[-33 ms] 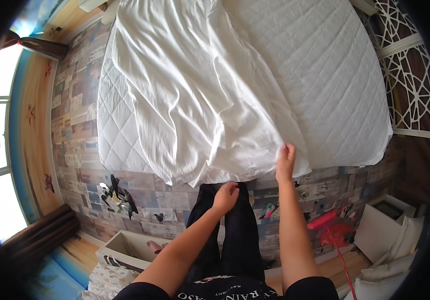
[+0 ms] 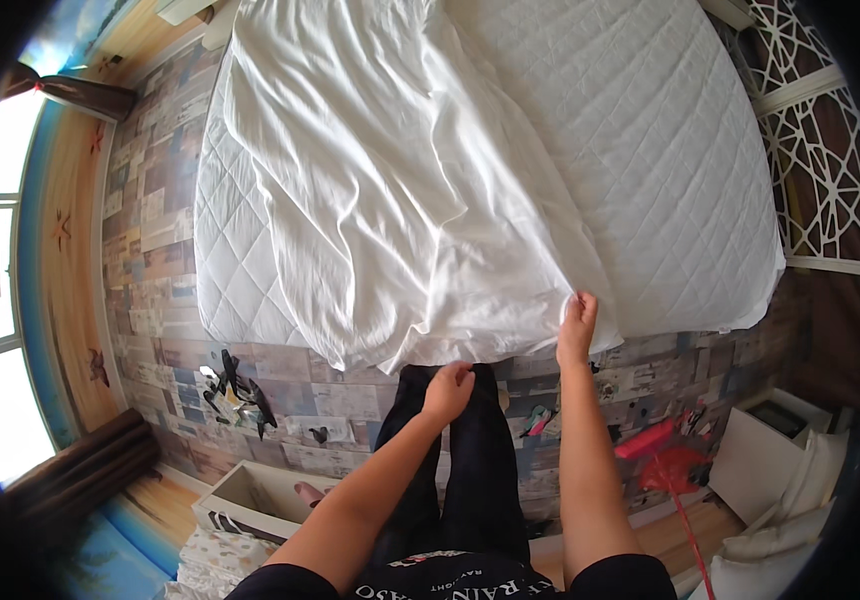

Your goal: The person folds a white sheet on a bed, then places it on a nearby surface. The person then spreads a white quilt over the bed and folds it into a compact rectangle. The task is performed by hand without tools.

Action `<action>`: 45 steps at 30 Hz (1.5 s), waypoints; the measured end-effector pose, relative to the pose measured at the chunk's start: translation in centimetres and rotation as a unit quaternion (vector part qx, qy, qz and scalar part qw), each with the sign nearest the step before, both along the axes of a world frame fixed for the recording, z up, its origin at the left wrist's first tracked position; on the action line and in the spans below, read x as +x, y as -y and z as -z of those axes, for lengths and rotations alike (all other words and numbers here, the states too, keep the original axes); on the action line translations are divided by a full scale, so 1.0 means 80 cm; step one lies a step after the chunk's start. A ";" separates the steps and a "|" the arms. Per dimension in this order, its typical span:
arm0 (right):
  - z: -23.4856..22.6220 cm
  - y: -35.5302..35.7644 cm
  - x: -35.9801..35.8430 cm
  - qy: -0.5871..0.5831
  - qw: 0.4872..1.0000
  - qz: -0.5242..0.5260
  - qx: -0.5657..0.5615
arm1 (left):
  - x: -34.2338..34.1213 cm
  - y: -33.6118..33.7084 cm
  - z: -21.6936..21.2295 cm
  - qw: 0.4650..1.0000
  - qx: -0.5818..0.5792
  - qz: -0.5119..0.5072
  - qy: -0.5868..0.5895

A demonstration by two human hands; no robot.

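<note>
A white bed sheet (image 2: 380,220) lies in loose folds over the left and middle of a bed with a quilted white mattress cover (image 2: 650,180). At the sheet's near right part, my right hand (image 2: 577,325) pinches the fabric between thumb and fingers. My left hand (image 2: 448,393) is closed with curled fingers, just below the sheet's near edge and in front of my dark trousers. Whether any cloth is inside its fingers is hidden.
On the patchwork-patterned floor (image 2: 155,220), a pile of dark items (image 2: 235,390) lies left. An open drawer box (image 2: 255,500) stands near left. To the right are a red brush head (image 2: 644,439), a red bag (image 2: 685,468) and a white cabinet (image 2: 760,455). A lattice screen (image 2: 820,165) borders the bed.
My right hand has shifted slightly right and toward me with the pinched sheet, and the folds near it lie a little flatter. My left hand has barely moved.
</note>
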State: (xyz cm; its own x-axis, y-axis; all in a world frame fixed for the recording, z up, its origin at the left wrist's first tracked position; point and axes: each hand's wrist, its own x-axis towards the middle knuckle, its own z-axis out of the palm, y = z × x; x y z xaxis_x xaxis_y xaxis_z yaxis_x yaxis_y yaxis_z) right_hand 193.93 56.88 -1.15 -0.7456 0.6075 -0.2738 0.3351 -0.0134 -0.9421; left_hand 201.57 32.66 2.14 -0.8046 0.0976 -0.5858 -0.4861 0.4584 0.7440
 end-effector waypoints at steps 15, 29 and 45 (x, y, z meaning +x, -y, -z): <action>-0.038 0.001 0.038 0.075 0.975 -0.114 0.178 | -0.056 -0.034 -0.026 0.999 0.040 -0.010 -0.030; 0.013 -0.115 0.072 0.177 0.957 -0.103 0.207 | -0.055 -0.051 0.034 0.997 0.079 -0.024 -0.002; 0.012 -0.152 0.061 0.105 0.891 -0.116 0.427 | 0.008 0.017 0.045 0.947 0.082 -0.270 0.154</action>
State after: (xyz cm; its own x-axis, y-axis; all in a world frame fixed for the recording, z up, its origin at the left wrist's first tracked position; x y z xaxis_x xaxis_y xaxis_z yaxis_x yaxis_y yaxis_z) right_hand 198.82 69.03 -2.08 -0.8647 0.4979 0.0660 0.4058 0.7700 -0.4924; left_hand 202.23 31.29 -1.46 -0.5567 -0.1699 -0.8131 -0.8221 -0.0281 0.5687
